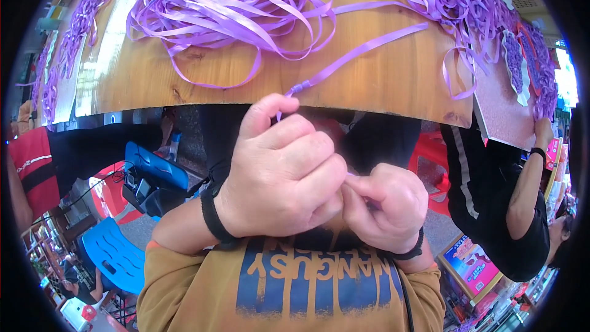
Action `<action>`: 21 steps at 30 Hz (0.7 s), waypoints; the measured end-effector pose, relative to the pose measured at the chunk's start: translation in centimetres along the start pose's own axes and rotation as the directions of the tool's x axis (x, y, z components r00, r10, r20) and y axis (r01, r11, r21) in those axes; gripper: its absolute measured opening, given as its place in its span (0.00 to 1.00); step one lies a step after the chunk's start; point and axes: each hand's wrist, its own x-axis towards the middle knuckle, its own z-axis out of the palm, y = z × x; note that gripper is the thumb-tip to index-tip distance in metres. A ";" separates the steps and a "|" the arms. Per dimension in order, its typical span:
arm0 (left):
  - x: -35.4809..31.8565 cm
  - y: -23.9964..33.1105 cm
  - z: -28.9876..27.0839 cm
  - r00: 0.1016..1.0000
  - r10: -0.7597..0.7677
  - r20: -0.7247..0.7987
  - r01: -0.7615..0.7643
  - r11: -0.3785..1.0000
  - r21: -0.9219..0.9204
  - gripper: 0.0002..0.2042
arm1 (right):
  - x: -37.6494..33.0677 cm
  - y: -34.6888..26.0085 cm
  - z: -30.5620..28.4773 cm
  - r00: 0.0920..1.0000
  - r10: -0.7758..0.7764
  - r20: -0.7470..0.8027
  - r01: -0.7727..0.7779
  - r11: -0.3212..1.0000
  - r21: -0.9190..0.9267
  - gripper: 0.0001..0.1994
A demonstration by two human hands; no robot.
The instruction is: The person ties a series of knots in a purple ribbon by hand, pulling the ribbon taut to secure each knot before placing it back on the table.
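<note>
Two hands pinched a purple ribbon strand close to the chest

The left hand (pixel 279 169) was curled shut on the ribbon strand (pixel 359 52), thumb up near its small knot, while the right hand (pixel 384 206) pinched the lower end between fingertips. The strand ran up onto the wooden counter (pixel 381 80) toward the ribbon pile (pixel 227 3). It looked light, limp and slick, best gripped near the knot. The stretch between the hands was hidden by the knuckles, and the counter's far edge was cut off.
</note>
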 end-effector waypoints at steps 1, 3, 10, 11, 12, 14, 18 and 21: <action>-0.1 -0.1 0.0 1.000 0.000 0.010 0.000 0.999 0.042 0.06 | -0.1 -0.1 0.0 1.000 0.001 0.001 -0.001 1.000 0.001 0.09; -0.4 -0.1 0.1 1.000 0.013 -0.002 -0.013 1.000 0.024 0.06 | -0.4 -0.2 -0.2 0.999 0.010 0.032 -0.012 0.997 0.074 0.08; 0.0 -2.5 -0.7 0.964 0.003 0.267 0.161 0.791 -0.590 0.18 | -0.4 0.0 -1.6 0.992 0.106 0.071 -0.116 0.981 0.157 0.07; -0.1 -2.4 -0.2 0.964 0.009 0.267 0.157 0.792 -0.590 0.18 | -0.4 0.0 -1.6 0.992 0.105 0.066 -0.114 0.981 0.154 0.07; -0.4 -1.9 0.7 0.948 -0.023 0.317 0.229 0.741 -0.631 0.20 | -0.4 0.0 -1.6 0.990 0.131 0.054 -0.140 0.967 0.212 0.07; -0.7 -1.5 1.8 0.896 0.015 0.443 0.335 0.632 -0.699 0.22 | -0.1 -0.3 -1.5 0.989 0.140 0.054 -0.149 0.950 0.273 0.06; -0.7 -2.5 2.3 0.778 0.212 0.592 0.368 0.609 -0.702 0.19 | -0.8 -0.2 -2.4 0.972 0.234 0.038 -0.230 0.895 0.381 0.05; -0.7 -3.2 1.2 0.632 0.281 0.722 0.488 0.580 -0.652 0.20 | -0.8 0.3 -2.8 0.931 0.345 -0.122 -0.219 0.793 0.568 0.03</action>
